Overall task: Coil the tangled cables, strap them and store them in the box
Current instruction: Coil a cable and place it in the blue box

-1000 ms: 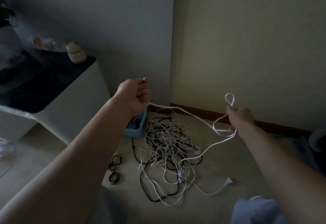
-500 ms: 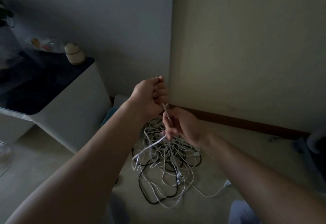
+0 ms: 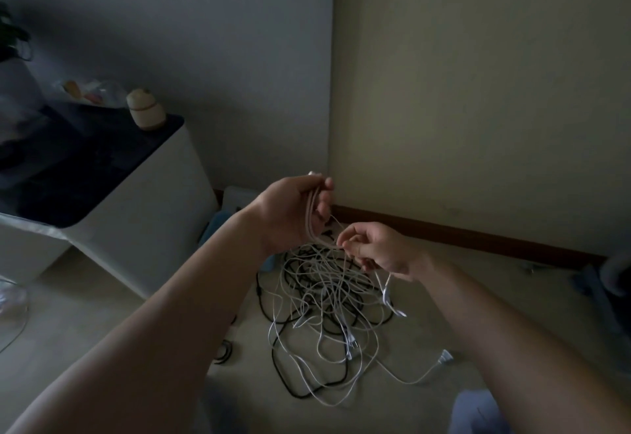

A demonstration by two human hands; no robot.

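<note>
Head view looks down, near the floor (image 3: 444, 297).

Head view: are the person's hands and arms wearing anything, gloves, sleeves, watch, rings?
The left hand and right hand are ungloved; the left forearm and right forearm are bare to the frame edge. No sleeve, watch or ring is visible, though the light is dim.

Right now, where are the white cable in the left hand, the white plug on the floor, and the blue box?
white cable (image 3: 310, 218): head view, strands gripped in the left hand (image 3: 286, 211).
white plug (image 3: 446, 358): head view, middle of the plug body.
blue box (image 3: 215, 227): head view, its small visible corner.
</note>
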